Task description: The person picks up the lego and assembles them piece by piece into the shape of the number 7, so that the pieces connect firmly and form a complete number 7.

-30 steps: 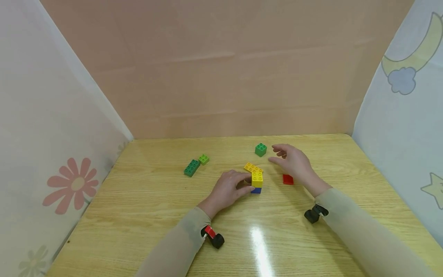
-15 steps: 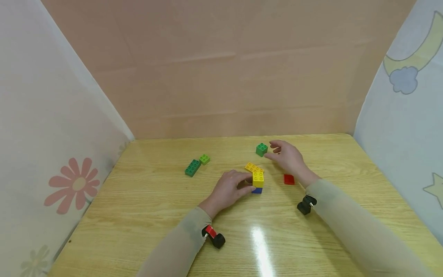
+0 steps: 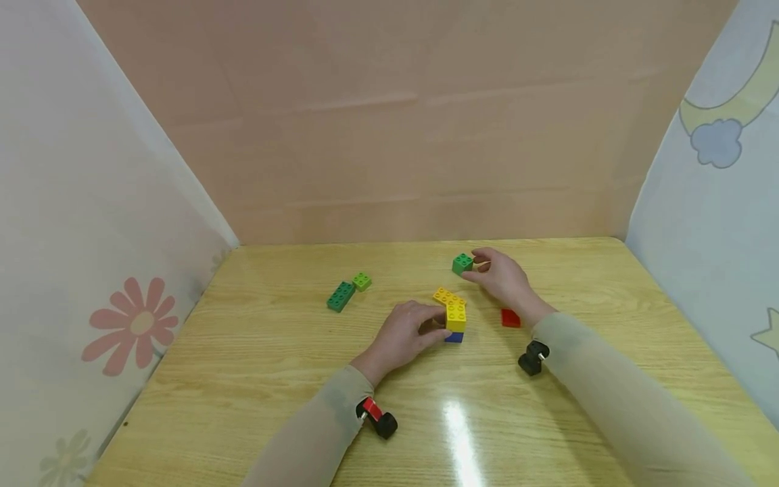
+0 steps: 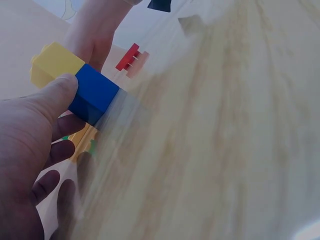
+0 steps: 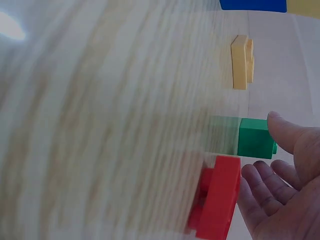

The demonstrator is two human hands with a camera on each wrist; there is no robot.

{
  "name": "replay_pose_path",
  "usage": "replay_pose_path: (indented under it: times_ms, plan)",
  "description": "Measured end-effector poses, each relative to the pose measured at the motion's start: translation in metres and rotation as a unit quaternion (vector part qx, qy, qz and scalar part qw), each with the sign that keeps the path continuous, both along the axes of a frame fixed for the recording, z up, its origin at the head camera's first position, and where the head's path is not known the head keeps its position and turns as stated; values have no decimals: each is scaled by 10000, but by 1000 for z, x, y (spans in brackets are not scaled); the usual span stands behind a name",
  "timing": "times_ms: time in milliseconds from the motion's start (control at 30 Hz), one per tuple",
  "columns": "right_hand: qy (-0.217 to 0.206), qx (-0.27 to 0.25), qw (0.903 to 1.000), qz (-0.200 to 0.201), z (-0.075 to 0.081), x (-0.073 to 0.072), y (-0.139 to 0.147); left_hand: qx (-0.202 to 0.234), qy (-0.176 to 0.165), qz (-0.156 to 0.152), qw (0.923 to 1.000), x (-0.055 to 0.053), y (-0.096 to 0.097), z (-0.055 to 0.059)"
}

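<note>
In the head view my left hand (image 3: 404, 335) pinches a two-brick stack, a yellow brick (image 3: 456, 318) on top of a blue brick (image 3: 454, 337). The left wrist view has the thumb across the seam between yellow and blue, other fingers spread below. Farther back, my right hand (image 3: 505, 277) is at a green square brick (image 3: 462, 265), its thumb and fingers parted at the brick's right side. From the right wrist, the thumb tip overlaps the green brick's (image 5: 256, 138) upper edge, and the other fingers are apart from it.
A flat yellow brick (image 3: 447, 296) lies right behind the stack. A red brick (image 5: 218, 197) lies studs down under the right wrist. To the left are a dark green long brick (image 3: 341, 296) and a light green small brick (image 3: 362, 281). Cloth walls rise at the back and sides.
My right hand has moved left to the green brick, its thumb and fingers coming to the brick's side. The left hand has kept its hold on the stack.
</note>
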State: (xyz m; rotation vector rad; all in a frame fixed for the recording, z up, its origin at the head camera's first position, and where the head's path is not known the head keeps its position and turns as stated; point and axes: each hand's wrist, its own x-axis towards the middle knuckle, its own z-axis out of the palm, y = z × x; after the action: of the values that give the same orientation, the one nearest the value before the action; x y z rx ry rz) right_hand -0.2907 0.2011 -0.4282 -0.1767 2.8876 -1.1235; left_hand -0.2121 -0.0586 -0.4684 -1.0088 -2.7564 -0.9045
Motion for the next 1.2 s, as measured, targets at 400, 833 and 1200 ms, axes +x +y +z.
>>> replay_pose_path:
  times_ms: [400,833,1200]
  plan:
    - [-73,67,9999,-73,-4,-4,-6,41,132,-80,9999,0,2,-2]
    - [8,186,9997,-132,-7,-8,-7,46,111,-48,9999,0,2,-2]
    - [13,215,9997,-151,-9,-9,-8,10,129,-44,9999,2,1,0]
